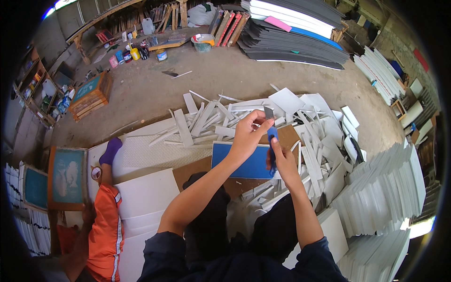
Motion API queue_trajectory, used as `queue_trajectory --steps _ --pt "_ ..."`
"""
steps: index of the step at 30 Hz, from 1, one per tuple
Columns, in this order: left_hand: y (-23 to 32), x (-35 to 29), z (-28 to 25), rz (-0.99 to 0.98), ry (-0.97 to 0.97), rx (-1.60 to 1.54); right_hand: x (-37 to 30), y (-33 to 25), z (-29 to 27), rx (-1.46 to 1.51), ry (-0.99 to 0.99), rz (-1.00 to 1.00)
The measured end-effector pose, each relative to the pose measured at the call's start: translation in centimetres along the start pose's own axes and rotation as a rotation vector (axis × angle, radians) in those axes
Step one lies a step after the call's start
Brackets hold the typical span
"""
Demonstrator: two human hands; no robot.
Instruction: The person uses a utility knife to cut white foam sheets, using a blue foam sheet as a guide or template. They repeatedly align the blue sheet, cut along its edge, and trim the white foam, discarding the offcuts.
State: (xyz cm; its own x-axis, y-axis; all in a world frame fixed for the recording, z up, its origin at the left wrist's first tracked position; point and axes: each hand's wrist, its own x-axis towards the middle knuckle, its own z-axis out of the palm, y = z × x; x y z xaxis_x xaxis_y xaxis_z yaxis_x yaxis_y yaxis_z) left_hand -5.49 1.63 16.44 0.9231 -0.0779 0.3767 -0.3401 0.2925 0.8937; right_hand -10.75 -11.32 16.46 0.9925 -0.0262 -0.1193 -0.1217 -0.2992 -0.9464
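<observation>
A blue-handled utility knife (271, 134) is held upright between my two hands, its wide grey blade pointing away from me. My right hand (285, 164) is closed round the handle's lower part. Near the blade end, my left hand (253, 129) pinches the knife with thumb and fingers. Below them, a blue sheet with a white edge (232, 162) lies on a brown board (195, 170), partly hidden by my left forearm. White offcut strips (183, 127) are heaped beyond and to the right of the board.
At left, a person in orange trousers (107, 230) sits beside framed screens (68, 178) and a tape roll (96, 173). White sheet stacks (383, 192) stand at right. Dark sheets (291, 44) are piled at the back, near paint containers (134, 51).
</observation>
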Motion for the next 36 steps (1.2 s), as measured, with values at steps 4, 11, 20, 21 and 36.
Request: queue_trajectory --steps 4,11,20,21,36 --pt "0.0 0.0 -0.2 -0.010 0.017 0.040 0.4 0.6 -0.4 0.023 0.064 0.042" --pt "0.2 0.1 -0.3 -0.027 0.081 0.017 -0.5 -0.3 -0.7 0.008 -0.010 -0.043" --pt "1.6 0.3 -1.4 -0.155 0.052 -0.022 -1.4 -0.6 -0.5 -0.081 -0.135 -0.195" --pt "1.6 0.3 -1.5 -0.170 0.037 -0.017 -1.4 -0.6 -0.5 -0.058 -0.153 -0.198" --pt "0.6 -0.1 -0.7 -0.241 -0.047 0.029 -1.3 0.0 -1.8 -0.083 -0.109 -0.220"
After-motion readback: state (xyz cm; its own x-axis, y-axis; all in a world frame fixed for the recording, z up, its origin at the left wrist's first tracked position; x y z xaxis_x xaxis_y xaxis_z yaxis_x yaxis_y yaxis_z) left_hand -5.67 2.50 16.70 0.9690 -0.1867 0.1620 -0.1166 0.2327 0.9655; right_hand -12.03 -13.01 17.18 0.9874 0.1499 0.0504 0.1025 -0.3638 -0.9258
